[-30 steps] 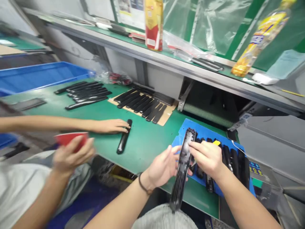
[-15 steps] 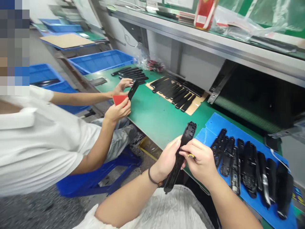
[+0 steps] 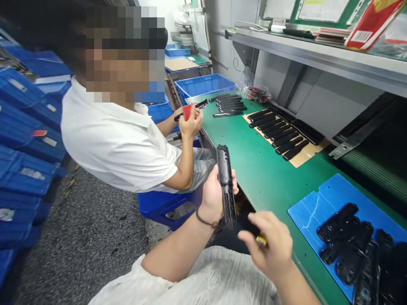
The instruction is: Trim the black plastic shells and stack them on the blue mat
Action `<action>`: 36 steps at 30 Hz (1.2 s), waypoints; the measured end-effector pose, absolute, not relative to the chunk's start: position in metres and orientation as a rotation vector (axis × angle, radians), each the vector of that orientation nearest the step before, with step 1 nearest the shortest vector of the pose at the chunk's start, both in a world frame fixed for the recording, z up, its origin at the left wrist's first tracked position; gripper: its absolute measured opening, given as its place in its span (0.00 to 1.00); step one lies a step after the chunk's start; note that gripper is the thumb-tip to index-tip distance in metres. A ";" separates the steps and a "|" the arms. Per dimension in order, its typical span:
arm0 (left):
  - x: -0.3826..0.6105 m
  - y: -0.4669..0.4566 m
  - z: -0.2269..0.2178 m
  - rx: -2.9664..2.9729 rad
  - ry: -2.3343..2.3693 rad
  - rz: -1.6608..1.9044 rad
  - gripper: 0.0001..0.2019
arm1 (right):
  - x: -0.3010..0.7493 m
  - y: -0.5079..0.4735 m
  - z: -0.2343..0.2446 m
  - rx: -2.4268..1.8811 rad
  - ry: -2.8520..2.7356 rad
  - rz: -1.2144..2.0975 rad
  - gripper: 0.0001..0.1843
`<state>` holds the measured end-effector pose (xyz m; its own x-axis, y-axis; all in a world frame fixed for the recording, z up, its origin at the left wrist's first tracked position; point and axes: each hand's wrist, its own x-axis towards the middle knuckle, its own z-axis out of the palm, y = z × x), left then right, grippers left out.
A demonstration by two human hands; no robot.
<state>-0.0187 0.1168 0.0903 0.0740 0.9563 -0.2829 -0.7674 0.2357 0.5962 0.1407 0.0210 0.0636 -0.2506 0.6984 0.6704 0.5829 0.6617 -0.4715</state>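
My left hand (image 3: pixel 216 197) is shut around the lower half of a long black plastic housing (image 3: pixel 225 178), which stands nearly upright with its ribbed inner side showing. My right hand (image 3: pixel 269 241) is apart from it, lower right, pinching a small yellow object (image 3: pixel 261 241). Most of that object is hidden by my fingers, so I cannot tell exactly what it is. Several similar black housings (image 3: pixel 348 254) lie on a blue mat (image 3: pixel 318 207) to the right of my right hand.
A green workbench (image 3: pixel 254 169) runs along a metal shelf (image 3: pixel 318 51). Black strips lie on a cardboard sheet (image 3: pixel 286 137). A co-worker in a white shirt (image 3: pixel 114 144) sits on a blue stool (image 3: pixel 162 207) holding a red card (image 3: pixel 188 112). Blue crates (image 3: pixel 28 127) are stacked at left.
My view has swung left, showing more of the co-worker and the crates. My right hand has left the housing and moved down and right; the housing now stands more upright.
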 end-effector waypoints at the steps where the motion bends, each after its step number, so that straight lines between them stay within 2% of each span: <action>1: -0.016 0.117 0.089 0.313 0.720 1.339 0.21 | 0.138 0.018 0.062 -0.940 -2.000 0.148 0.16; 4: -0.004 0.114 0.085 0.307 0.724 1.337 0.20 | 0.134 0.009 0.063 -0.918 -2.129 0.035 0.07; 7: 0.004 0.112 0.084 0.363 0.688 1.271 0.21 | 0.136 0.001 0.067 -0.911 -2.188 0.045 0.09; 10: 0.004 0.110 0.087 0.469 0.588 1.200 0.21 | 0.141 -0.002 0.076 -0.896 -2.112 0.265 0.11; 16: 0.000 0.099 0.092 0.688 0.547 1.360 0.18 | 0.138 0.019 0.100 -1.070 -1.764 0.535 0.10; 21: 0.001 0.085 0.090 0.843 0.626 1.460 0.21 | 0.120 0.038 0.103 -1.138 -1.631 0.684 0.06; 27: 0.001 0.082 0.087 0.908 0.636 1.477 0.24 | 0.114 0.042 0.106 -1.185 -1.552 0.864 0.09; 31: 0.003 0.084 0.086 0.874 0.616 1.437 0.26 | 0.112 0.040 0.104 -1.220 -1.478 0.881 0.10; 36: 0.001 0.086 0.084 0.853 0.532 1.330 0.20 | 0.118 0.039 0.103 -1.250 -1.348 0.882 0.12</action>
